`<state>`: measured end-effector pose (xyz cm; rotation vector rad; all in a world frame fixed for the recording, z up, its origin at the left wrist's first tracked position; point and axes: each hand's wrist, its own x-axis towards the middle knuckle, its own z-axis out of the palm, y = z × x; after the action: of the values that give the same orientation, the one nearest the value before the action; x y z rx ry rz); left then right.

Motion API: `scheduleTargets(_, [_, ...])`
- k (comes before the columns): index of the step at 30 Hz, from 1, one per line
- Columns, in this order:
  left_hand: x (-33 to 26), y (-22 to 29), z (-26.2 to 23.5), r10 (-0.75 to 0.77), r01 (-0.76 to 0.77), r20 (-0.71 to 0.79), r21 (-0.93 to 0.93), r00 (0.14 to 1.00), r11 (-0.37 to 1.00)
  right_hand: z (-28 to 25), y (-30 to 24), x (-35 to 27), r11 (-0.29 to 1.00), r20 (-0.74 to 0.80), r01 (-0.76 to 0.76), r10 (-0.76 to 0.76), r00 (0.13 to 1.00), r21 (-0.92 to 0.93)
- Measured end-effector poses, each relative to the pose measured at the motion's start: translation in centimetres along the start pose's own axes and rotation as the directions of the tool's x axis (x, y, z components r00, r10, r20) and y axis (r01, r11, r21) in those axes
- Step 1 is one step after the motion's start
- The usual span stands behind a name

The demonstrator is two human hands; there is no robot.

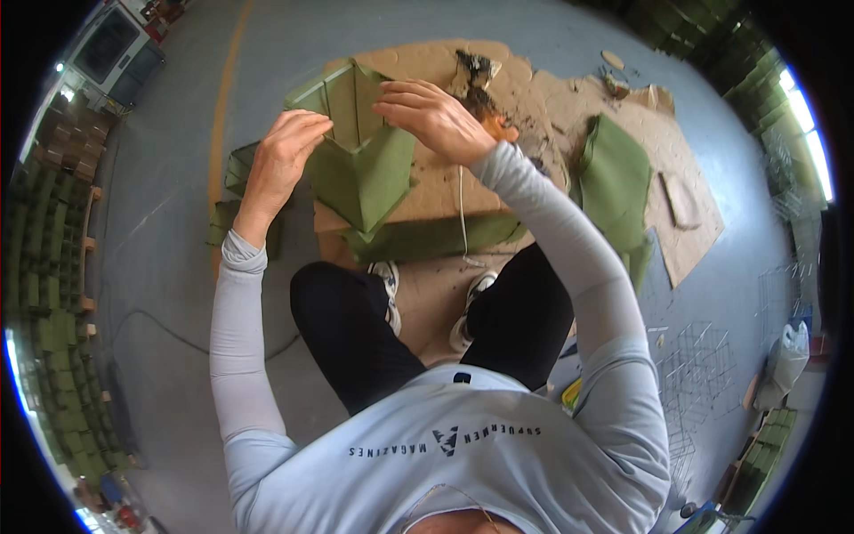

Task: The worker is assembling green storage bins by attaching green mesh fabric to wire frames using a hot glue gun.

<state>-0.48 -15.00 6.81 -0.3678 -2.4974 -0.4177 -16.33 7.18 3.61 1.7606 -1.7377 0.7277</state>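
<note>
An open-topped green fabric box point(363, 178) with a thin metal wire frame stands on a cardboard-covered work surface point(436, 191), one corner turned toward me. My left hand point(283, 158) is at the rim on the left, its fingers pressed together on the edge. Across the opening, my right hand point(434, 117) has its fingers bent over the right rim, thumb hidden. Between the hands the box's tan inside and wire edges show.
Dark residue point(476, 76) and an orange object point(500, 127) lie right of the box. A white cord point(463, 214) hangs over the front edge. Folded green fabric point(614, 173) lies on cardboard to the right. Wire frames point(698, 360) stand on the floor; green stacks point(53, 267) line the left.
</note>
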Motion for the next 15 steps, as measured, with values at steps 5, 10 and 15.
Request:
scheduleTargets(5, [-2.2,3.7,1.4,-0.176,0.165,-0.134,-0.088,0.975,0.982,1.7,0.8,-0.4,0.995,0.046,0.067,-0.07,0.996,0.068])
scheduleTargets(10, [-3.4,4.9,3.0,-0.105,0.114,-0.144,0.061,0.984,0.992,1.9,-0.8,0.7,0.967,0.19,-0.096,0.051,0.98,0.236])
scheduleTargets(15, [-3.9,5.3,3.9,-0.124,0.154,-0.172,0.177,0.977,0.972,2.1,-0.6,3.1,0.934,0.368,-0.187,0.066,0.927,0.304])
